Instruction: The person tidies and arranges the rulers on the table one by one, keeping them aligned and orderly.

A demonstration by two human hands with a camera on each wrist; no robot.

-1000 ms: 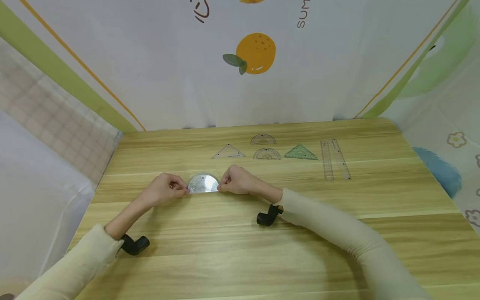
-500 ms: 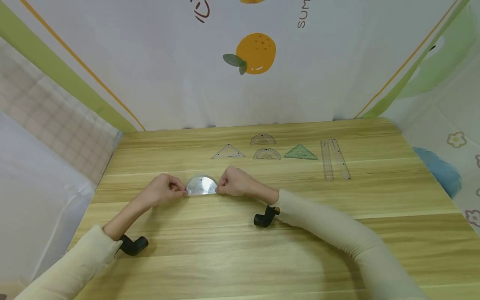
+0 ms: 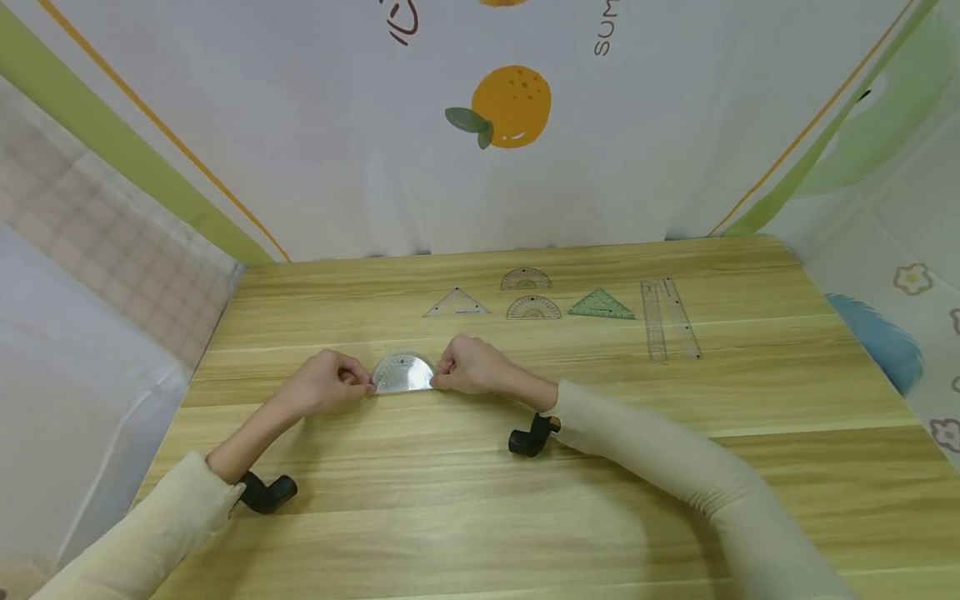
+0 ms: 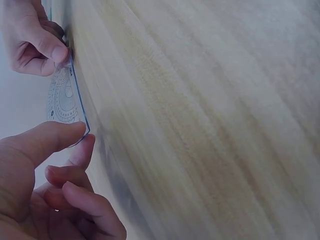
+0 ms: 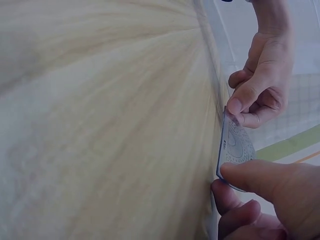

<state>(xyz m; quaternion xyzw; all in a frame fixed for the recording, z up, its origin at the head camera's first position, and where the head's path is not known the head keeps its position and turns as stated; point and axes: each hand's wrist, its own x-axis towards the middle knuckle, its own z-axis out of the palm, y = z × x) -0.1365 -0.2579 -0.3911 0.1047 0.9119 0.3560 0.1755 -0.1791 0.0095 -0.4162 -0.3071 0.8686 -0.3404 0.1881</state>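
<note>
A clear half-round protractor (image 3: 403, 372) is held between both hands over the left middle of the table, its straight edge toward the person. My left hand (image 3: 326, 383) pinches its left corner between thumb and index finger, the other fingers loosely bent. At the opposite corner, my right hand (image 3: 474, 365) pinches with thumb and fingertip. In the left wrist view the protractor (image 4: 65, 97) shows printed angle marks and a bluish edge. The right wrist view has the protractor (image 5: 234, 145) spanning the two thumbs.
Beyond the hands lie a clear set square (image 3: 457, 312), two protractors, one (image 3: 526, 282) behind the other (image 3: 533, 309), a green set square (image 3: 601, 306) and two clear rulers, one upright (image 3: 653, 325) and one slanted (image 3: 682, 321). A printed cloth (image 3: 360, 167) hangs behind the wooden table (image 3: 420, 500).
Both hands have shifted the protractor slightly left and toward the person, mostly in the first half second. Both keep their pinch on it; the other drawing tools stay put.
</note>
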